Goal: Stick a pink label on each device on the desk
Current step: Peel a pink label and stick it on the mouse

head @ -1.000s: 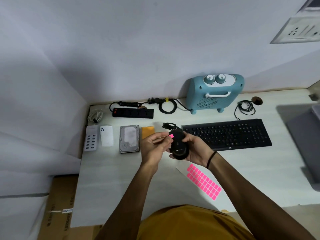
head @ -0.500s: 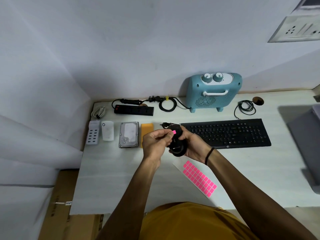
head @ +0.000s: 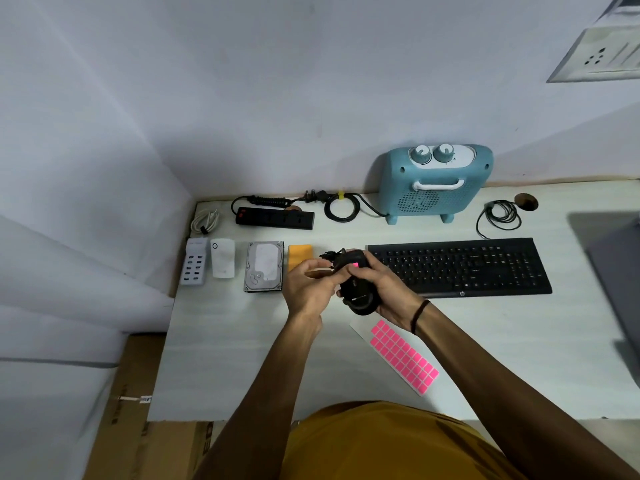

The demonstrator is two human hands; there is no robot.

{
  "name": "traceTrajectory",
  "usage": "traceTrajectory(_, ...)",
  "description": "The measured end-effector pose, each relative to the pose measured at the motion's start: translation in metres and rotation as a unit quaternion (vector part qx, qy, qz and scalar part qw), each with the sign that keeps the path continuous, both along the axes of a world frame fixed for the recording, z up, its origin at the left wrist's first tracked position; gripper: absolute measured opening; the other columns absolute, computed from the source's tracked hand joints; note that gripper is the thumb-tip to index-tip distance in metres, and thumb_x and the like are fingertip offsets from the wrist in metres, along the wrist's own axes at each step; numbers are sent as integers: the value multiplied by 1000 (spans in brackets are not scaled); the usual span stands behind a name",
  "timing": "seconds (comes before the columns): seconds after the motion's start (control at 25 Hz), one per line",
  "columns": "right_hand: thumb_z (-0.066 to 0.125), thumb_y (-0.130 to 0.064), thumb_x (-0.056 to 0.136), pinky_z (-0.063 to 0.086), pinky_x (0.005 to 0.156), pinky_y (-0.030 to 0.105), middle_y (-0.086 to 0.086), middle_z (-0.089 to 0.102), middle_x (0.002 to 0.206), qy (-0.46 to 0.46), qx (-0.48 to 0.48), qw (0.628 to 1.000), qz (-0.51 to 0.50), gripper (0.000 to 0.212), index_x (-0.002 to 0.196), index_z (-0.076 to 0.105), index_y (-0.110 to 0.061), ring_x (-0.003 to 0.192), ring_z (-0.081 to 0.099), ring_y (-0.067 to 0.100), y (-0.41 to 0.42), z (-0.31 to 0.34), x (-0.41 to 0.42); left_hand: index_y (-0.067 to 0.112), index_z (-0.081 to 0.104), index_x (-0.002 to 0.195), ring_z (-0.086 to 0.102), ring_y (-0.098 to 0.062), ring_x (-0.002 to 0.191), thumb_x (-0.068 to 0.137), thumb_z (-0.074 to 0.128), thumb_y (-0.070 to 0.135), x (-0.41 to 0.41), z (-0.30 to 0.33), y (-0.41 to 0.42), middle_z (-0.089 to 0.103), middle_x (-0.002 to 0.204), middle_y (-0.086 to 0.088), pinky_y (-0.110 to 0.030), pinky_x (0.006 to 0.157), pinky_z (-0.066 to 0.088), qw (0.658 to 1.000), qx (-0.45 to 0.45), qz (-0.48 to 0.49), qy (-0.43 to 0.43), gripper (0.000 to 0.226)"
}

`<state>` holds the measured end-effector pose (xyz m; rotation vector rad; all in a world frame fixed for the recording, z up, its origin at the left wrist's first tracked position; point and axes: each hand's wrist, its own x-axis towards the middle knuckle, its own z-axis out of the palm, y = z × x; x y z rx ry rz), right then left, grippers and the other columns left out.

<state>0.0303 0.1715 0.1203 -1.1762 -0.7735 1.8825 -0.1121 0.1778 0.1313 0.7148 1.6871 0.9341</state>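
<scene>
The left hand (head: pixel 308 289) curls its fingertips onto a pink label (head: pixel 355 264) on top of the black mouse (head: pixel 358 289). The right hand (head: pixel 388 292) wraps around the mouse from below, holding it above the middle of the desk (head: pixel 225 341). The pink label sheet (head: pixel 403 356) lies near the front edge. The keyboard (head: pixel 460 265) lies toward the back edge, right of the mouse, and the hard drive (head: pixel 264 266) left.

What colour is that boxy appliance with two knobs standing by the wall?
The appliance is light teal-blue with a white handle and white knob panel, seen in the head view.
</scene>
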Motion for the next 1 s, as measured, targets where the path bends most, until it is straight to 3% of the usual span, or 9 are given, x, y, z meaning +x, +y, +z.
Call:
traceTrajectory(0.16, 57, -31, 99, 55, 90, 52, 16, 70, 111, -167, 91, 981, -33, 21, 119, 61, -26, 93, 69, 29, -4, -11, -5, 12, 78, 90, 78, -27, 91, 71, 92, 9, -1, -7, 1, 79, 93, -10, -30, 77, 64, 998, -13, 4, -61, 24)
traceTrajectory(0.36, 50, -39, 87, 54, 94, 55, 8, 71, 112, -191, 66, 978, -42, 39, 125, 58, -42, 101, 70, 33, 2, -9, -6, 6, 76, 99, 79, -27, 88, 72, 92, 10, -1, -6, 6, 79, 100, -17, -38, 81, 65, 991, -23, 10, -128, 31)
traceTrajectory(0.52, 53, -38, 86, 55, 90, 52, 7, 71, 115, -153, 78, 984, -38, 35, 120, 63, -41, 103, 68, 33, 4, -4, -6, 9, 74, 89, 79, -27, 82, 69, 94, 15, 4, -6, 7, 78, 91, -14, -38, 71, 66, 997, 11, 12, -75, 28)
traceTrajectory(0.68, 50, -30, 93, 56, 82, 58, 16, 71, 98, -204, 101, 972, -52, 20, 104, 66, -27, 81, 70, 36, 2, -7, 0, 6, 74, 96, 79, -27, 86, 75, 91, 12, 6, -14, 7, 78, 97, -15, -40, 76, 65, 994, 7, -1, -108, 28)
traceTrajectory(0.84, 43, -30, 97, 52, 91, 48, 7, 70, 101, -305, 106, 946, -25, 24, 107, 63, -22, 98, 66, 28, 3, -11, 4, 8, 75, 110, 78, -25, 94, 84, 81, 11, 10, -26, 3, 79, 105, -14, -34, 83, 63, 989, -13, -9, -150, 26)
traceTrajectory(0.92, 37, -49, 99, 50, 96, 42, 3, 69, 108, -322, 76, 944, 10, 39, 110, 63, -23, 106, 64, 23, 6, -9, -1, 15, 74, 112, 77, -20, 100, 83, 83, 23, 14, -27, 4, 79, 105, -5, -33, 90, 61, 991, -5, -39, -132, 32)
traceTrajectory(1.0, 25, -75, 90, 54, 94, 44, 0, 71, 104, -294, 36, 954, 46, 67, 106, 67, -25, 100, 67, 18, 11, -5, -5, 26, 67, 117, 74, -16, 100, 81, 83, 35, 17, -25, 5, 77, 104, 2, -29, 88, 59, 994, -12, -65, -84, 41)
